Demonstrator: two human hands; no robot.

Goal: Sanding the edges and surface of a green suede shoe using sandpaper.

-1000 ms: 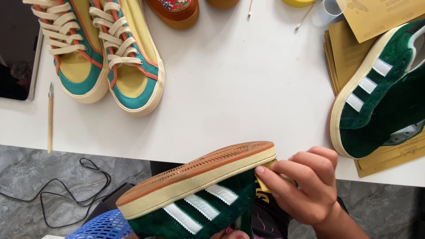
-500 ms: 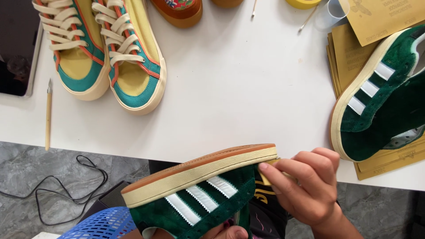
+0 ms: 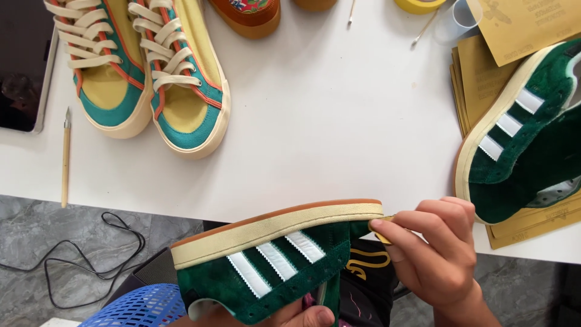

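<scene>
I hold a green suede sneaker (image 3: 284,266) with white stripes on its side below the table's front edge, its cream sole edge and orange-brown outsole turned up. My left hand (image 3: 308,316) grips it from underneath; only a thumb and fingertips show. My right hand (image 3: 436,257) is at the sneaker's right end, fingers pinched on a small yellow-brown piece of sandpaper (image 3: 385,235) that touches the end of the cream sole edge.
The matching green sneaker (image 3: 526,139) lies on a stack of sandpaper sheets (image 3: 478,79) at the right of the white table (image 3: 339,121). A yellow-and-teal pair (image 3: 181,91) stands top left, beside a tablet (image 3: 21,66) and a thin tool (image 3: 65,157). A black cable (image 3: 72,266) and blue basket (image 3: 139,306) lie below.
The sneaker has sunk slightly lower and tilted a bit more toward me. My right hand has slid a little right, from over the sole's end to just beside it.
</scene>
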